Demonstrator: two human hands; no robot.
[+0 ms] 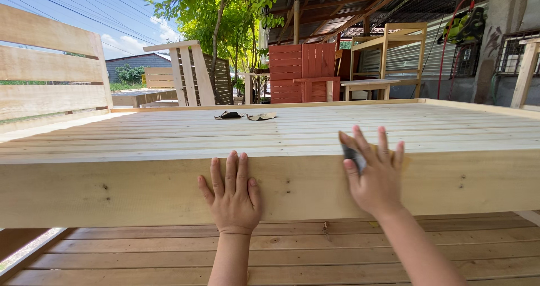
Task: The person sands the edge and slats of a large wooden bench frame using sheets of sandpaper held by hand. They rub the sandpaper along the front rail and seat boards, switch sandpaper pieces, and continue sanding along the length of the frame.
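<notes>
A large pale wooden frame with a slatted top [270, 131] fills the view; its broad front board [129, 187] faces me. My left hand [232, 196] lies flat on that front board, fingers together and pointing up, holding nothing. My right hand [374, 173] presses a folded piece of sandpaper [355, 158] against the board's upper edge, its dark side showing between thumb and fingers.
Two loose sandpaper pieces [246, 115] lie at the far side of the slatted top. Below is a plank deck [315, 252]. Behind stand a red wooden piece [304, 72], an unpainted wooden frame [388, 55], slatted panels [191, 75] and a tree [219, 16].
</notes>
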